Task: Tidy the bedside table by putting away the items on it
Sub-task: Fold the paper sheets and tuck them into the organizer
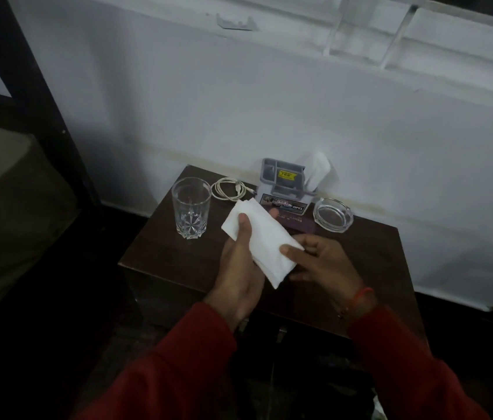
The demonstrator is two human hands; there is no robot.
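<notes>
A folded white tissue (265, 241) is held above the dark wooden bedside table (160, 253). My left hand (239, 277) grips it from below with the thumb pressed on top. My right hand (324, 262) pinches its right edge. On the table stand an empty cut glass (191, 207) at the left, a coiled white cable (227, 189) behind it, a grey organiser (284, 184) with a tissue (318, 171) sticking out, and a glass ashtray (333, 215) at the right. A dark booklet (296, 223) lies under the tissue's far side.
The table stands against a white wall (239, 101). A dark bed frame post (36, 95) and mattress (2, 192) are at the left. The floor in front of the table is dark, with dim objects I cannot make out.
</notes>
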